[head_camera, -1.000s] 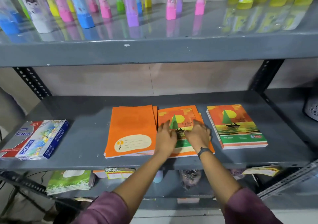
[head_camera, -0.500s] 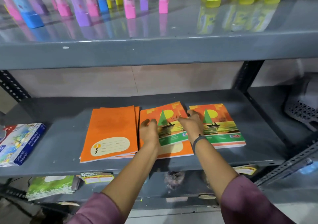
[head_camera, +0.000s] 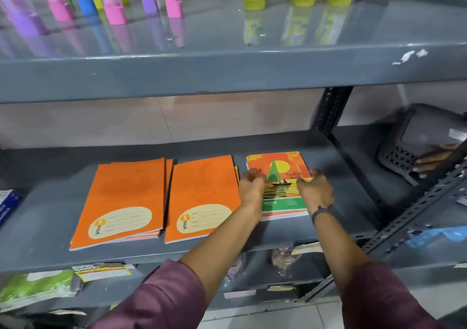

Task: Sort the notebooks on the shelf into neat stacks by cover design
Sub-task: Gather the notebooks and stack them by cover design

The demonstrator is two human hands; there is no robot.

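1. The middle shelf [head_camera: 290, 237] carries three groups of notebooks, side by side across the centre of the frame.
2. At centre right lies the boat-cover stack [head_camera: 280, 167], all sailboat designs on top as far as can be seen, its edges nearly flush.
3. The left hand [head_camera: 251, 185] rests against that stack's left edge, fingers curled at the cover; the right hand [head_camera: 314, 188] sits on its right side, fingers spread loosely over the cover. Neither hand appears to be lifting anything; I judge they are squaring the pile.
4. Just left of it is the middle orange stack [head_camera: 202, 197], plain covers with a cream label, a sliver of another cover showing at its right edge.
5. Further left, at lower centre left, is the left orange stack [head_camera: 121, 202], its lower books fanned out slightly at the right.
6. Judgement: sorting by design looks largely done. What seems left is merging or aligning the two orange piles and tidying their edges.
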